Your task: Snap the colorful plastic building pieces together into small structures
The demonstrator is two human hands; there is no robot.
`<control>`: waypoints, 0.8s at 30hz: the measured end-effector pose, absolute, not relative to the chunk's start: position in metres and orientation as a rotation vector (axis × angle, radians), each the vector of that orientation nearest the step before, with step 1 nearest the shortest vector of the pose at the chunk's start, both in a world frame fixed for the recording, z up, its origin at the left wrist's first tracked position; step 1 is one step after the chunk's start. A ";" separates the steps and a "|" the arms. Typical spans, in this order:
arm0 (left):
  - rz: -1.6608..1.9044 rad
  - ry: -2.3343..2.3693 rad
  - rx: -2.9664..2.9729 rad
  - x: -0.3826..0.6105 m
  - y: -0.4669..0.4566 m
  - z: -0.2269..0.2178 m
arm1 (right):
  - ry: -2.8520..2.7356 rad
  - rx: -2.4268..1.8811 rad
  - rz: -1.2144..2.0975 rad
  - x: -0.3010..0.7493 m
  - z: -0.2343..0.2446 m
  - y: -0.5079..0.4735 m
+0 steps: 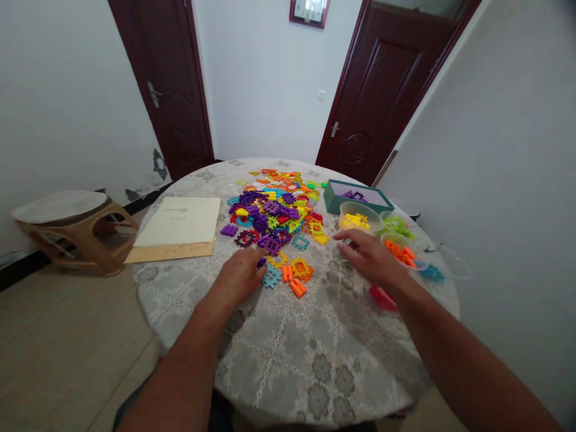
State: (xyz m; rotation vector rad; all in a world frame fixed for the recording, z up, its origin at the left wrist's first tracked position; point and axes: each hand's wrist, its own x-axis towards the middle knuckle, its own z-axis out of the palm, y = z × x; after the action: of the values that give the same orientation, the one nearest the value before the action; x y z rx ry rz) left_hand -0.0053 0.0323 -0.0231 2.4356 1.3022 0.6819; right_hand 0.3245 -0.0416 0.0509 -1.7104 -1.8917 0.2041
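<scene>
My left hand (pixel 243 275) is at the near edge of a mixed pile of plastic building pieces (pixel 274 210), its fingers closed on a small purple piece (pixel 261 261). Close to its fingertips lie a blue square piece (pixel 272 276), a yellow-orange square piece (pixel 300 267) and a few orange tube-like pieces (pixel 297 287). Above the cloth on the right, my right hand (pixel 366 253) has its fingers apart with nothing visible in them. Beside it is a clear tub of orange pieces (pixel 400 253), partly covered by the hand and wrist.
A clear tub of yellow pieces (pixel 357 219) stands before a green box (pixel 335 201) holding purple pieces. Green pieces (pixel 398 227), blue pieces (pixel 432 273) and red pieces (pixel 382 298) lie farther right. Paper sheets (pixel 182 219) rest on the left; a stool (pixel 76 225) stands beyond.
</scene>
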 end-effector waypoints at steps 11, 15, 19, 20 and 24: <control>0.478 1.362 2.783 0.025 0.026 -0.023 | -2.159 -1.622 0.486 0.265 -0.028 -0.021; 0.441 1.376 2.771 0.025 0.021 -0.022 | -2.014 -1.581 0.579 0.271 -0.032 -0.025; 0.407 1.355 2.764 0.022 0.020 -0.026 | -1.924 -1.576 0.640 0.271 -0.033 -0.025; 0.402 1.357 2.762 0.022 0.020 -0.027 | -1.909 -1.579 0.641 0.270 -0.033 -0.025; 0.348 1.395 2.754 0.024 0.022 -0.029 | -1.869 -1.597 0.616 0.265 -0.029 -0.027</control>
State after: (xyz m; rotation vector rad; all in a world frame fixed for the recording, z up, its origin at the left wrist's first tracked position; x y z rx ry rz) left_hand 0.0236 0.0219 -0.0290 2.7542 1.3951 0.3485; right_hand 0.2655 -0.0269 -0.0291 -1.5971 -1.8693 0.6161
